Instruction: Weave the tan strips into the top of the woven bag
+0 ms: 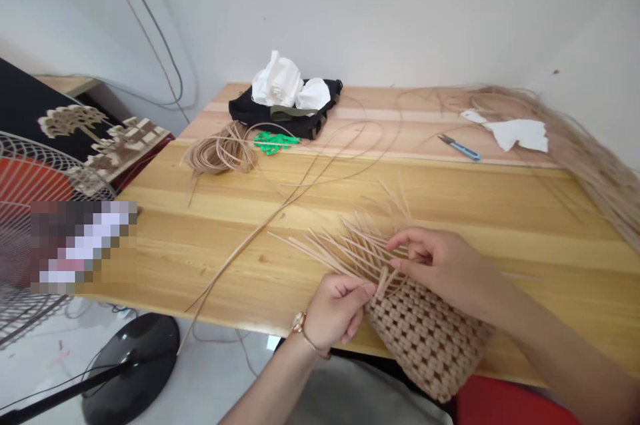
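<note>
A woven piece of light-brown cane point(433, 338), with small square holes, slants over the table's front edge. Loose cane strands point(345, 245) fan out from its upper edge across the wood. My left hand point(337, 308), wearing a wristwatch point(299, 322), is closed at the left corner of the weave, thumb and forefinger pinching the edge where a strand loops up. Over the top edge, my right hand point(437, 262) is bent with thumb and forefinger close together around a thin strand. Its other fingers are curled and partly hidden.
A cane coil point(223, 148), green ties point(275, 142) and a black bag point(240, 108) topped with white tissue point(277, 82) stand at back left. Blue thread snips point(460, 147), torn paper point(520, 133) and long strands point(595, 165) lie right. A fan point(30, 178) stands left.
</note>
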Demonstrator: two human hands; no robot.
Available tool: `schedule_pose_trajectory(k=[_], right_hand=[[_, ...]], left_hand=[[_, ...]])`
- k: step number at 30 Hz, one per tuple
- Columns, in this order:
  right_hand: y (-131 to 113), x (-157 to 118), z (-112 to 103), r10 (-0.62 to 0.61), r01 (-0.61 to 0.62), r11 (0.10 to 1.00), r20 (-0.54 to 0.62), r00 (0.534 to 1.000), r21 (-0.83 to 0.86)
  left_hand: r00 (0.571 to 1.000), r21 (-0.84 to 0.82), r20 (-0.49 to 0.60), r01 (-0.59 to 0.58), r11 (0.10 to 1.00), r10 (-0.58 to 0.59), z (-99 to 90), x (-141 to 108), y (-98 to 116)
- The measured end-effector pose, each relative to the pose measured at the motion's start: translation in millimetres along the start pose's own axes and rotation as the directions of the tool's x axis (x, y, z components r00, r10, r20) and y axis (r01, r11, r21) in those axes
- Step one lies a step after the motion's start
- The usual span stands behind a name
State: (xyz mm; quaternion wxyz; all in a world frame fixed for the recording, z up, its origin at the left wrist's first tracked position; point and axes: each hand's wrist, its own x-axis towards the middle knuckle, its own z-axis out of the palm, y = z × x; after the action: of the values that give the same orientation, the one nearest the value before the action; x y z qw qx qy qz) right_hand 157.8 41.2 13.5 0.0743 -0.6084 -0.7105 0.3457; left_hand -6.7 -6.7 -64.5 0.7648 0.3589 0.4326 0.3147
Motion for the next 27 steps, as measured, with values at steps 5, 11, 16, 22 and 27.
schedule_pose_trajectory(k=[5,11,16,22,27], right_hand=[[9,-8,17,-0.227,0.179,0.965,-0.26,0.939,-0.193],[12,-20,18,-0.286,0.243,0.908,-0.08,0.955,-0.341],[7,-25,17,-0.202,0.208,0.895,0.057,0.978,-0.394],[1,-19,23,-0.17,0.165,0.919,0.02,0.985,-0.358],[2,-17,26,-0.173,0.169,0.932,0.017,0.985,-0.32]], left_hand=[[0.999,0.002,-0.034,-0.025,1.0,0.025,0.5,2,-3],[0.996,-0.031,-0.093,-0.017,0.999,0.014,1.3,4,-6],[0.993,-0.043,-0.114,0.014,0.999,-0.019,4.8,2,-3],[0.996,-0.059,-0.084,0.022,0.998,-0.027,6.9,1,-5],[0.997,-0.05,-0.063,0.035,0.998,-0.038,8.9,1,-3]])
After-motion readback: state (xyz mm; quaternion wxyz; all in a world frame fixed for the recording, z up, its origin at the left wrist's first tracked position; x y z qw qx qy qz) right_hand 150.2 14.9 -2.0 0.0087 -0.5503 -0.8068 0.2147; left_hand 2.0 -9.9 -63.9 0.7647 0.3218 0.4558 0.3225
